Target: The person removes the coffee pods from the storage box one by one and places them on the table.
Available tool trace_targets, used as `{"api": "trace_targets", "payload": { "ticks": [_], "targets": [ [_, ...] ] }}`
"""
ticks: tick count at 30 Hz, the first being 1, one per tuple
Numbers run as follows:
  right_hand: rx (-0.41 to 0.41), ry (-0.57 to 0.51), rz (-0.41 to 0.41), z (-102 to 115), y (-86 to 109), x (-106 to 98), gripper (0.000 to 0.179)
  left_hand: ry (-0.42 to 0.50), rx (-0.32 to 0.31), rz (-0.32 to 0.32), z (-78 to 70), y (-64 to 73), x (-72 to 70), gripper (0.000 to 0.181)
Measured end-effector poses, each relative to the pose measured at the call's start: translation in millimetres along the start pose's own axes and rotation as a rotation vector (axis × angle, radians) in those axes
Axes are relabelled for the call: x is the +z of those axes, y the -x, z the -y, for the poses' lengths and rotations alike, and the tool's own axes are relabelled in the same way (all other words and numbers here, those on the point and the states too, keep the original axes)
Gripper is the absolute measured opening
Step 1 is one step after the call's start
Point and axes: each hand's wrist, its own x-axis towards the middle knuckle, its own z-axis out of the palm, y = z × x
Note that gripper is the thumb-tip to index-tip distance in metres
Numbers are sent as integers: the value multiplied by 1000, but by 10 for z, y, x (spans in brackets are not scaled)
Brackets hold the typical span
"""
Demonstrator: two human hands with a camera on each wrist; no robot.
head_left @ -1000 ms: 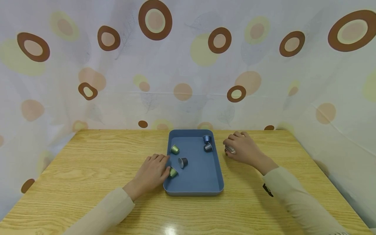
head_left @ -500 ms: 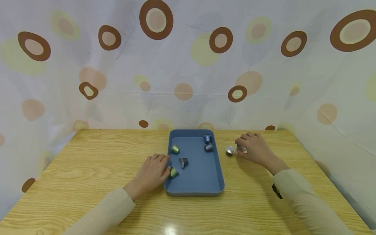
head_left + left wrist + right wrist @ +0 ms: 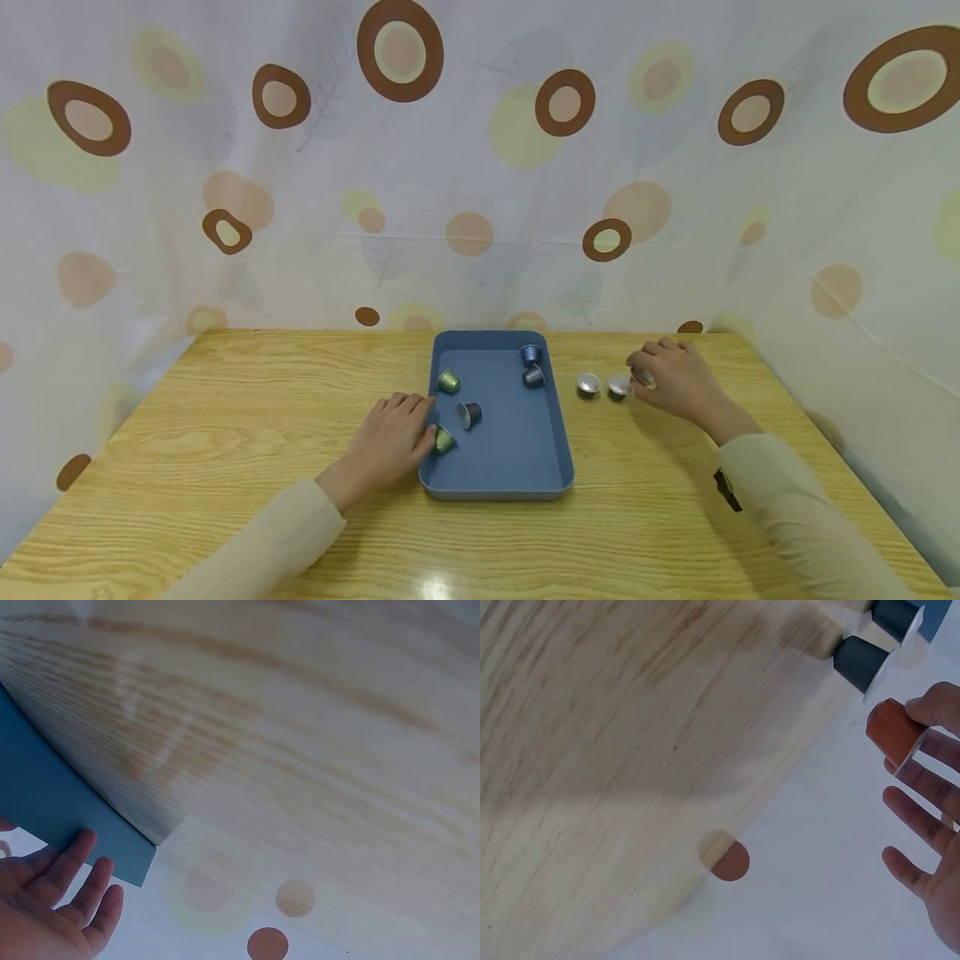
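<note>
My right hand [image 3: 678,379] is low over the table to the right of the tray and pinches an orange-brown coffee capsule [image 3: 895,731] between thumb and fingers. Just left of it, two dark coffee capsules stand lid up in a row, the nearer one [image 3: 619,387] close to my fingertips, the other one [image 3: 588,384] by the tray. My left hand [image 3: 386,446] rests at the left rim of the blue tray [image 3: 495,493], its fingers extended against the tray's side in the left wrist view. The thumb overlaps a green capsule [image 3: 444,440] inside.
Inside the tray lie another green capsule [image 3: 448,381], a grey one [image 3: 469,415], a dark one [image 3: 533,377] and a blue one [image 3: 531,355]. A patterned cloth [image 3: 480,275] hangs behind the wooden table [image 3: 247,417].
My right hand has moved stepwise to the right, away from the tray. Two lid-up capsules now show on the table where it was. The left hand and tray have stayed put.
</note>
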Motion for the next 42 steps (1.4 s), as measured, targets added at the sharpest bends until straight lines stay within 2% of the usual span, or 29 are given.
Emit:
{"api": "trace_targets", "payload": {
  "ticks": [9, 17, 31, 42],
  "targets": [
    [28, 7, 33, -92, 66, 59, 24, -8, -5, 11, 1, -4, 2, 43],
    [31, -1, 62, -90, 127, 107, 27, -4, -4, 10, -1, -2, -7, 42],
    [51, -15, 107, -89, 136, 193, 29, 8, 1, -5, 3, -2, -2, 42],
    [65, -5, 120, -82, 136, 206, 31, 12, -2, 6, -2, 0, -6, 42]
  ]
}}
